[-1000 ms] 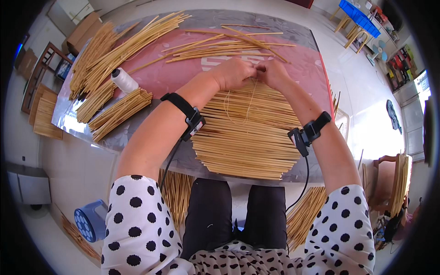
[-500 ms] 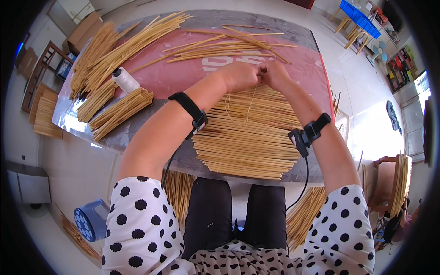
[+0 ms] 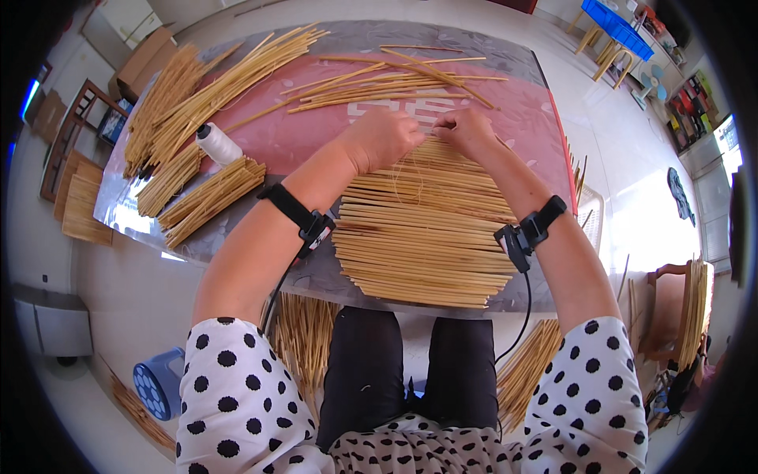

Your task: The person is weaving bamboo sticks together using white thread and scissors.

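A mat of straw-coloured stalks (image 3: 426,245) lies side by side on the table in front of me, joined by thin pale thread (image 3: 421,189) that loops loosely over its far half. At the mat's far edge my left hand (image 3: 385,138) is closed, its fingertips pinching the thread. Just to the right, my right hand (image 3: 467,132) pinches with thumb and forefinger at the same edge, seemingly on the thread as well. A small gap separates the two hands. The fingertips partly hide the thread there.
Loose stalks (image 3: 387,85) lie beyond my hands. Bundles of stalks (image 3: 213,197) and a white thread spool (image 3: 219,144) occupy the table's left side. More stalks (image 3: 304,336) stand below the near edge. A blue stool (image 3: 158,383) is on the floor at left.
My hands have moved apart from touching each other; the left has shifted left and slightly down. The thread loop over the mat has changed shape.
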Demonstrator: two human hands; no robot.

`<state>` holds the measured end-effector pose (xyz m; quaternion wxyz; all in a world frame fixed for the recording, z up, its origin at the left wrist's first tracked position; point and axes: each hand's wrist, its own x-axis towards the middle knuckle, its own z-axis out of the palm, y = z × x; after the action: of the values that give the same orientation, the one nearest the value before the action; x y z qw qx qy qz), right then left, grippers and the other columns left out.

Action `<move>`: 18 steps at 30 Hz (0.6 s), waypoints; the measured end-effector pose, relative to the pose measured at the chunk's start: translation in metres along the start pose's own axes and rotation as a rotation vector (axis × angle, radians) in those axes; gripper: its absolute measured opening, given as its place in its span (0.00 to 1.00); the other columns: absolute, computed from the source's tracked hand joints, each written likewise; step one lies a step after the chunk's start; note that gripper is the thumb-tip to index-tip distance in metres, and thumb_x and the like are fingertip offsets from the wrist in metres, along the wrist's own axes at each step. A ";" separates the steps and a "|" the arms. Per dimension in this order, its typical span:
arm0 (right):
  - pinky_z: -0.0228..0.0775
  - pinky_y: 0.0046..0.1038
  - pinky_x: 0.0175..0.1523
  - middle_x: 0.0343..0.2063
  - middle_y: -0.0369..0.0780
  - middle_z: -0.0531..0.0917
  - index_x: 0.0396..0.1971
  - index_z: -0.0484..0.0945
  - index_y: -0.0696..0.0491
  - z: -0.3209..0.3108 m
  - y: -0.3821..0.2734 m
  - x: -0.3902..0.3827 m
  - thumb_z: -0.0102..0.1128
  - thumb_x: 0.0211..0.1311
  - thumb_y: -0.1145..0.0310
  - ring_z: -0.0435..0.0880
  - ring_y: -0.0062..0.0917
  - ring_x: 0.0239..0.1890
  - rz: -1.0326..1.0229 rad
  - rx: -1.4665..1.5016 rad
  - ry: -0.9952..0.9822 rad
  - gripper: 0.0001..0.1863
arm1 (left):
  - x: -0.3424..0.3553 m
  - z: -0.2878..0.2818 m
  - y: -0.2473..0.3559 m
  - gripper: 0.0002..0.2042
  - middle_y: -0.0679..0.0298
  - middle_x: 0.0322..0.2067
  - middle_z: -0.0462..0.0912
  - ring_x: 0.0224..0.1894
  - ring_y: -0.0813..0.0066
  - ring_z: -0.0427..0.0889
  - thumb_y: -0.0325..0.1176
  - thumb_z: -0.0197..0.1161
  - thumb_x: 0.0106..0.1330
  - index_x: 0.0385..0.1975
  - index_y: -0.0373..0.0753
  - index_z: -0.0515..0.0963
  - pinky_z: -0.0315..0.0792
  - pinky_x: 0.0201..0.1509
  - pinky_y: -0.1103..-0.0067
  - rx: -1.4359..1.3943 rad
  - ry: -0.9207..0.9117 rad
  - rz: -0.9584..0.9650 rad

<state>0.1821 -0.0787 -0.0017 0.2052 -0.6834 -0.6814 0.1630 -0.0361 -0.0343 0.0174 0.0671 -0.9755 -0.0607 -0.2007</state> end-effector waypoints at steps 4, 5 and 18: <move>0.76 0.34 0.43 0.31 0.37 0.87 0.35 0.86 0.44 0.001 -0.001 0.000 0.64 0.54 0.58 0.85 0.31 0.36 0.017 0.015 -0.004 0.10 | -0.005 -0.002 0.006 0.03 0.64 0.28 0.75 0.34 0.64 0.79 0.27 0.59 0.52 0.25 0.40 0.72 0.75 0.38 0.71 0.087 -0.023 -0.011; 0.76 0.34 0.43 0.31 0.37 0.87 0.35 0.86 0.44 0.001 0.001 0.001 0.64 0.54 0.59 0.85 0.31 0.36 0.015 0.009 -0.001 0.10 | -0.005 -0.003 0.007 0.03 0.64 0.28 0.75 0.34 0.65 0.79 0.27 0.58 0.53 0.26 0.40 0.72 0.76 0.38 0.71 0.091 -0.026 -0.015; 0.75 0.35 0.42 0.29 0.39 0.86 0.32 0.86 0.48 0.006 0.007 -0.001 0.63 0.53 0.61 0.84 0.33 0.34 -0.037 0.057 0.050 0.09 | -0.011 -0.098 0.024 0.07 0.59 0.33 0.81 0.37 0.66 0.80 0.26 0.59 0.61 0.38 0.35 0.79 0.73 0.41 0.73 -0.349 0.108 -0.354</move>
<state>0.1854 -0.0791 -0.0105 0.2446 -0.6684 -0.6836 0.1614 -0.0803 -0.0738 0.0997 -0.1354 -0.9343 -0.1912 -0.2686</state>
